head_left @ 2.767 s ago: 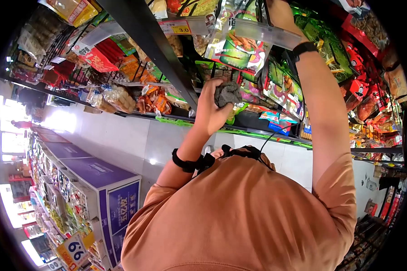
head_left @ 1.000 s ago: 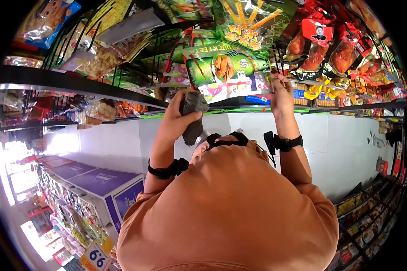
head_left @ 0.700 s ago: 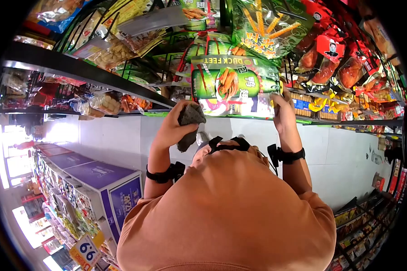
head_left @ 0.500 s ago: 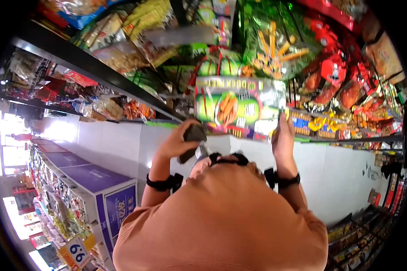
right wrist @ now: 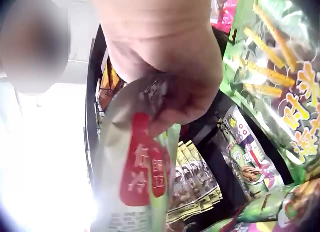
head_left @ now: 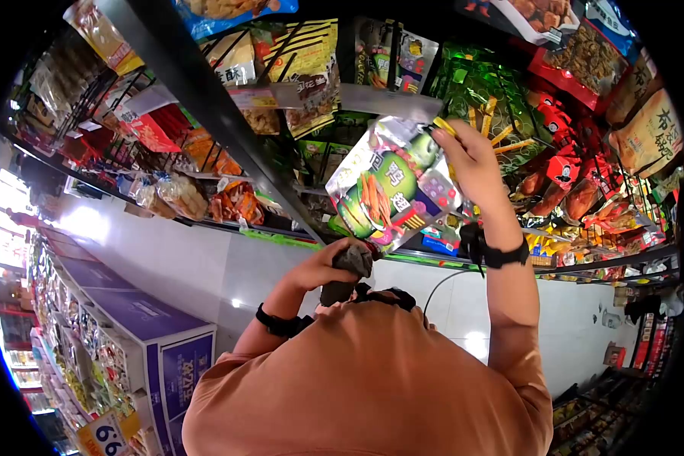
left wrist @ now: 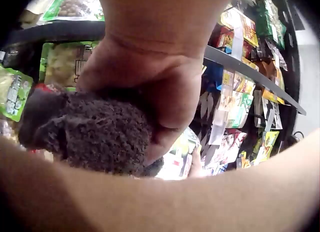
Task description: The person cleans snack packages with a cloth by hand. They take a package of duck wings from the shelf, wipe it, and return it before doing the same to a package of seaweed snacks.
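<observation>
In the head view, a green and silver snack bag [head_left: 391, 182] with a picture of cooked duck hangs tilted in front of the rack. My right hand [head_left: 475, 167] pinches it by its upper right edge. My left hand [head_left: 319, 266] grips a crumpled dark grey cloth [head_left: 351, 266], right at the bag's lower corner. Up close in the left wrist view, the cloth [left wrist: 105, 132] looks fuzzy and bulges out of the curled hand. Seen from the right wrist, the bag's back [right wrist: 135, 167] carries red labels, and my right fingers bend over its top.
Packed hanging snack bags fill the rack, including a green bag of yellow sticks [head_left: 482, 99] on the right. A clear price strip [head_left: 391, 102] runs just above the held bag. A black post [head_left: 213, 114] slants down left of it. Behind stands a purple display counter [head_left: 129, 304].
My right hand came down from high in the rack and then held the duck bag level. Since then that hand has risen and the bag has tilted. The cloth stays in my left hand.
</observation>
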{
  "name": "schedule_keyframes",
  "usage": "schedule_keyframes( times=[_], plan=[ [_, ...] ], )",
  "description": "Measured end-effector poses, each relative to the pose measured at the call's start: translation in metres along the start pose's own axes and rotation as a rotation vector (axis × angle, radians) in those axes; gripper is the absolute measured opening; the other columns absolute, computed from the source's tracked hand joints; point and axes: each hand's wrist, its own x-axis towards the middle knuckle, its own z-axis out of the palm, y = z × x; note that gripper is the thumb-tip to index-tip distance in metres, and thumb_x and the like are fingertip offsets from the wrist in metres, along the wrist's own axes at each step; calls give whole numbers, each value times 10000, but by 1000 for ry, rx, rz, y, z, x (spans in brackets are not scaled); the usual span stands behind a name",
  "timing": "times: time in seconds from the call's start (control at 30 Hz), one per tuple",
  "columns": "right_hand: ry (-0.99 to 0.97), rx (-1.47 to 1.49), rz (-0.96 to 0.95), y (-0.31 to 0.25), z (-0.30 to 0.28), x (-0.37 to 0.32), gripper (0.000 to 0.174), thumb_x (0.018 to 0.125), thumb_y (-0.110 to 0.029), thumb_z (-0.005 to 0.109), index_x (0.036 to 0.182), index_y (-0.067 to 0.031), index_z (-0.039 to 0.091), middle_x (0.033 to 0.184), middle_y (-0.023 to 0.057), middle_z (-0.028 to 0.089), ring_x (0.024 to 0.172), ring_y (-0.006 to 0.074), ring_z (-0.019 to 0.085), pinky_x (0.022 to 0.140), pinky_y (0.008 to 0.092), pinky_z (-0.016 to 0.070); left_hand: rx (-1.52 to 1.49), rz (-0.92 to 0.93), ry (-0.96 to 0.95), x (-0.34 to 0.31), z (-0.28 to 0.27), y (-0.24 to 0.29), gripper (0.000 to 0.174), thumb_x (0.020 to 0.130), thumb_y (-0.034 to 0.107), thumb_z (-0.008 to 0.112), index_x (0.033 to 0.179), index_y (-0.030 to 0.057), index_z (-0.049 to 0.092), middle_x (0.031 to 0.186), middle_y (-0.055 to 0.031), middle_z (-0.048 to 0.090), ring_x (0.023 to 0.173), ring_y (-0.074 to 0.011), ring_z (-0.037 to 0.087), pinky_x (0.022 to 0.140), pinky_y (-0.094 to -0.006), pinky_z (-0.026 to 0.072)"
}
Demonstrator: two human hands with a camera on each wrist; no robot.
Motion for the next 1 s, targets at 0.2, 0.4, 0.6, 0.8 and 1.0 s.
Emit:
schedule_keyframes(
  times=[0.2, 0.4, 0.6, 0.8, 1.0],
  plan=[
    [-114, -95, -222, -14, 27, 27, 141, 915, -68, 560, 1001, 2, 648, 772, -15, 556, 688, 46, 469, 598, 210, 384, -108, -6, -237, -12, -14, -6, 574, 687, -63, 680, 1230, 51, 535, 1303, -74, 522, 1112, -162, 523, 961, -309, 408],
    [-7, 16, -309, -7, 31, 49, 309, 830, 46, 594, 1097, -61, 481, 885, 11, 599, 775, 34, 519, 667, 194, 410, -14, 18, -204, -9, -37, -11, 601, 662, -21, 691, 1231, 86, 531, 1421, -93, 442, 1249, -215, 446, 1033, -333, 354],
    [-86, -121, -306, -5, 31, 52, 291, 843, 9, 620, 1098, -45, 492, 896, 9, 613, 782, 40, 540, 665, 205, 430, -20, 81, -161, -8, -50, -11, 602, 662, -19, 682, 1236, 73, 528, 1408, -122, 452, 1256, -223, 450, 1040, -334, 356],
    [-93, -155, -291, -14, 24, 57, 325, 840, 0, 615, 1139, -38, 493, 991, 44, 661, 856, 87, 602, 724, 246, 476, -6, 45, -135, -10, -53, -14, 604, 666, -16, 676, 1245, 68, 524, 1381, -100, 482, 1213, -201, 478, 1018, -317, 379],
    [-169, -67, -273, 16, 16, 98, 378, 813, 13, 630, 1161, -36, 489, 1069, 73, 637, 918, 138, 614, 767, 261, 482, 47, 22, -114, -17, -51, -7, 597, 689, -1, 665, 1263, 57, 510, 1334, -85, 511, 1160, -187, 507, 984, -311, 409]
  ],
)
